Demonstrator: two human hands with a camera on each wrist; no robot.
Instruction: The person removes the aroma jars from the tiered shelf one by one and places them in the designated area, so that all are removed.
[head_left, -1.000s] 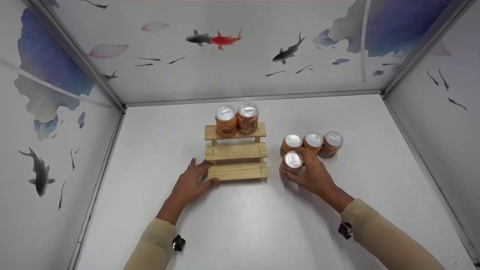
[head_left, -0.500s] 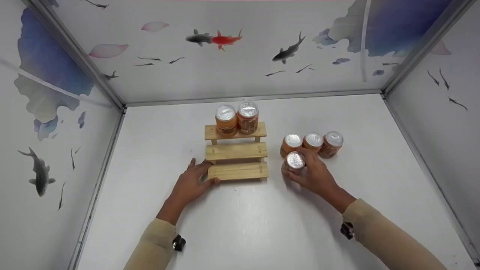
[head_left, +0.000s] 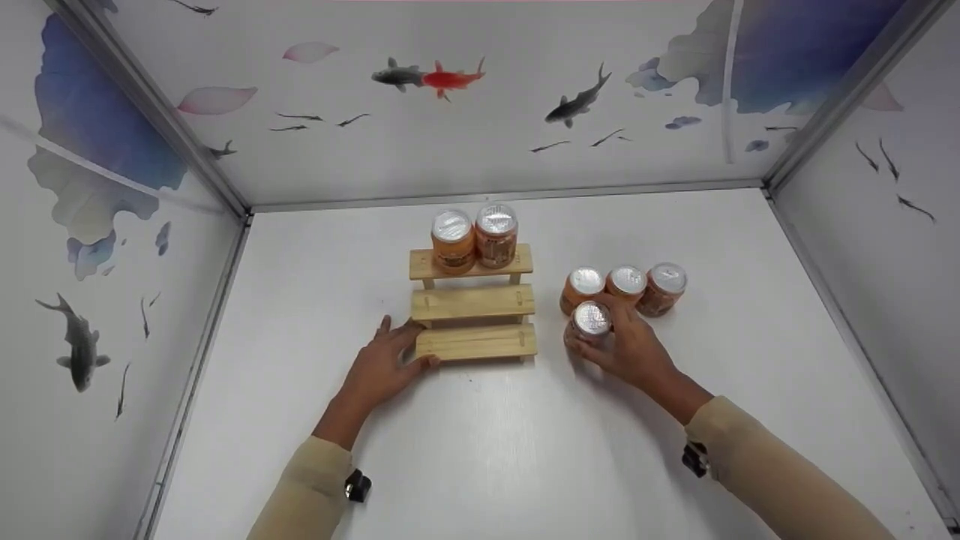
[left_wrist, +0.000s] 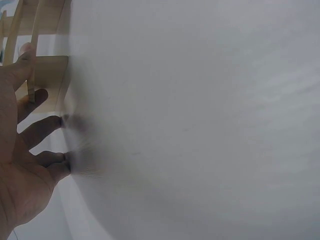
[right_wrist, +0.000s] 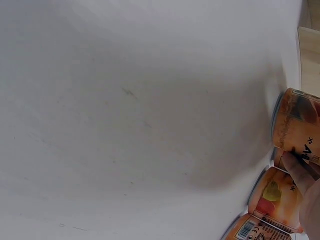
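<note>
A small orange jar (head_left: pixel 590 326) with a shiny silver lid stands on the white worktop (head_left: pixel 480 450), just right of a three-step wooden rack (head_left: pixel 472 307) near the worktop's middle. The right hand (head_left: pixel 626 349) grasps this jar, fingers curled round its side. Three like jars (head_left: pixel 626 283) stand in a row just behind it, toward the back edge. Two more jars (head_left: pixel 474 238) sit side by side on the rack's top step. The left hand (head_left: pixel 382 364) lies released, fingers straight, touching the left end of the rack's bottom step.

The right wrist view alone shows the jars' printed orange labels (right_wrist: pixel 295 145). The left wrist view shows fingertips (left_wrist: pixel 30 102) against the pale wood (left_wrist: pixel 47 75), blurred at the edges.
</note>
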